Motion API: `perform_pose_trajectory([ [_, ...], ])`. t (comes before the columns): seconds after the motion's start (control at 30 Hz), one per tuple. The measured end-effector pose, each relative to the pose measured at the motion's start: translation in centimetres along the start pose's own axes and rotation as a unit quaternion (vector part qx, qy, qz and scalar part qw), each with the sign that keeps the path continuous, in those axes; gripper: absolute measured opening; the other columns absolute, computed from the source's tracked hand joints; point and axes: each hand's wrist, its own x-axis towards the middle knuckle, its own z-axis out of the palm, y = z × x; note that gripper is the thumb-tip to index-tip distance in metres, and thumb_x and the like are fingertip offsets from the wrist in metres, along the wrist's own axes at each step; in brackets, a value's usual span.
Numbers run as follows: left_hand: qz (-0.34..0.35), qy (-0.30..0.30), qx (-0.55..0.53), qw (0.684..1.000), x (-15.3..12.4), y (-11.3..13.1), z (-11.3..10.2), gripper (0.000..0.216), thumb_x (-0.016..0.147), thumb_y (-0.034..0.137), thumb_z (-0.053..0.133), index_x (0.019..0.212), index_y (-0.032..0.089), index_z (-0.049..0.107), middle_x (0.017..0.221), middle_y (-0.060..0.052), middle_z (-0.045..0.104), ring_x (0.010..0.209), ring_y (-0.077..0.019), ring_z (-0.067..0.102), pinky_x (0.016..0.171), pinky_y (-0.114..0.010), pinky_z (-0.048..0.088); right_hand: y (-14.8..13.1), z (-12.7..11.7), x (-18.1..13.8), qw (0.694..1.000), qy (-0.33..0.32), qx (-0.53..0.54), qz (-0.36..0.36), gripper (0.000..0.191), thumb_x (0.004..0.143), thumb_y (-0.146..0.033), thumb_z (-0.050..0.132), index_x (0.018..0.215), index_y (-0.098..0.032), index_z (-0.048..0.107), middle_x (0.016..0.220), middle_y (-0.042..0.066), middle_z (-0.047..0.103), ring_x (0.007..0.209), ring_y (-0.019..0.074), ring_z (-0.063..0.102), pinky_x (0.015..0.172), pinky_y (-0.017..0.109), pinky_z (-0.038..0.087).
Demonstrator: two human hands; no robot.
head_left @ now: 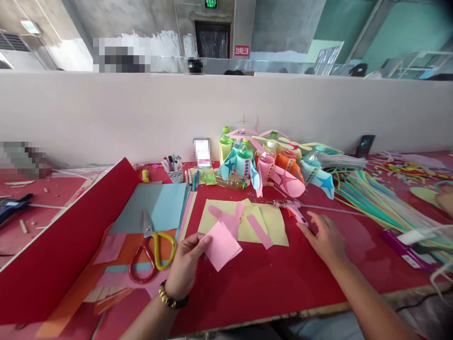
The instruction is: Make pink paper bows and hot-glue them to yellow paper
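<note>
Between the thumb and fingers of my left hand (187, 262) are pink square pieces of paper (222, 245), overlapping in a small stack. My right hand (327, 238) has its thumb and fingers apart beside the handle of a pink glue gun (293, 208); whether a fingertip touches it I cannot tell. Behind the squares, a pink propeller-shaped cutout (231, 219) and a pink strip (260, 231) lie on pale yellow paper (276, 224). Scissors (148, 231) with one red and one yellow handle rest left of my left hand, on coloured sheets.
Decorated plastic bottles (245, 163) with paper fins and propellers stand at the back. Blue paper (155, 203) and a pen cup (176, 175) are at left. A slanted red board (71, 241) borders that side. Coloured strips (382, 198) and a purple power strip (406, 250) lie right, near another person's hand (446, 198).
</note>
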Motion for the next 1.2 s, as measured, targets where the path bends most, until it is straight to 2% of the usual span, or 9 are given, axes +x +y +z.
perform_pose_trajectory([
  [0.13,0.01,-0.034,-0.008,0.999,0.5,1.4,2.4,0.031,0.072,0.043,0.072,0.065,0.015,0.059,0.059,0.002,0.049,0.053,-0.007,0.039,0.051,-0.02,0.03,-4.5,-1.5,0.3,0.976,-0.021,0.216,0.024,0.04,0.084,-0.053,0.052,0.106,-0.021,0.061,0.09,0.009,0.064,0.08,0.022,0.061,0.072,0.031,0.05],
  [0.3,0.039,-0.058,-0.006,0.998,2.7,1.7,5.0,0.037,0.064,0.046,0.076,0.061,0.014,0.058,0.053,0.003,0.048,0.047,-0.0062,0.038,0.048,-0.021,0.028,-12.1,-1.4,0.1,0.833,-0.227,0.505,0.007,0.042,0.084,-0.054,0.053,0.107,-0.02,0.063,0.086,0.005,0.066,0.078,0.0196,0.062,0.065,0.027,0.049],
  [0.4,0.032,-0.059,-0.025,0.997,3.5,0.5,5.2,0.037,0.063,0.045,0.077,0.062,0.014,0.057,0.054,0.003,0.049,0.048,-0.0066,0.04,0.049,-0.021,0.029,-14.5,-0.2,-0.3,0.781,-0.264,0.565,0.041,0.034,0.082,-0.051,0.058,0.089,-0.019,0.066,0.066,0.0,0.061,0.061,0.0147,0.056,0.058,0.025,0.045],
  [0.5,0.032,-0.073,-0.021,0.997,3.7,-0.6,4.8,0.037,0.064,0.045,0.077,0.062,0.014,0.057,0.053,0.003,0.048,0.047,-0.0058,0.037,0.048,-0.021,0.026,-14.6,1.4,-0.7,0.779,-0.239,0.573,0.089,0.031,0.078,-0.047,0.064,0.069,-0.018,0.062,0.053,-0.003,0.054,0.05,0.0118,0.048,0.052,0.025,0.04],
  [0.73,0.013,-0.063,0.012,0.998,3.9,-0.6,4.5,0.037,0.059,0.046,0.079,0.064,0.014,0.062,0.053,0.002,0.053,0.046,-0.0062,0.038,0.048,-0.022,0.026,-14.0,2.5,-1.2,0.763,-0.208,0.593,0.154,0.032,0.076,-0.044,0.068,0.063,-0.02,0.051,0.049,-0.007,0.042,0.046,0.0093,0.039,0.049,0.024,0.039],
  [0.9,0.028,-0.049,0.058,0.997,4.6,-0.9,3.8,0.033,0.063,0.044,0.075,0.066,0.014,0.061,0.058,0.001,0.055,0.051,-0.0077,0.043,0.051,-0.022,0.03,-13.5,1.9,-1.0,0.749,-0.122,0.619,0.203,0.028,0.08,-0.042,0.064,0.068,-0.02,0.051,0.052,-0.005,0.046,0.049,0.0093,0.041,0.046,0.021,0.035],
  [1.03,0.08,-0.034,0.192,0.977,5.5,-1.6,2.6,0.023,0.071,0.037,0.068,0.075,0.014,0.065,0.063,0.0,0.057,0.057,-0.0097,0.046,0.054,-0.022,0.034,-12.9,1.9,-0.7,0.738,-0.086,0.632,0.221,0.022,0.076,-0.038,0.069,0.082,-0.02,0.058,0.059,-0.005,0.051,0.05,0.0079,0.043,0.047,0.02,0.035],
  [1.1,0.115,-0.014,0.258,0.959,5.8,-1.8,1.9,0.02,0.074,0.032,0.064,0.083,0.014,0.067,0.065,0.0,0.058,0.058,-0.0102,0.047,0.055,-0.023,0.035,-12.6,1.9,-0.5,0.718,-0.082,0.653,0.228,0.023,0.074,-0.037,0.071,0.088,-0.021,0.061,0.064,-0.005,0.054,0.049,0.0067,0.042,0.046,0.02,0.035],
  [1.2,0.142,0.006,0.299,0.944,6.1,-1.7,1.3,0.024,0.077,0.028,0.06,0.096,0.016,0.068,0.072,-0.002,0.062,0.063,-0.0119,0.051,0.059,-0.023,0.038,-12.4,1.9,-0.3,0.65,-0.112,0.716,0.228,0.023,0.073,-0.033,0.073,0.091,-0.023,0.064,0.072,-0.003,0.059,0.053,0.0072,0.046,0.047,0.02,0.037],
])
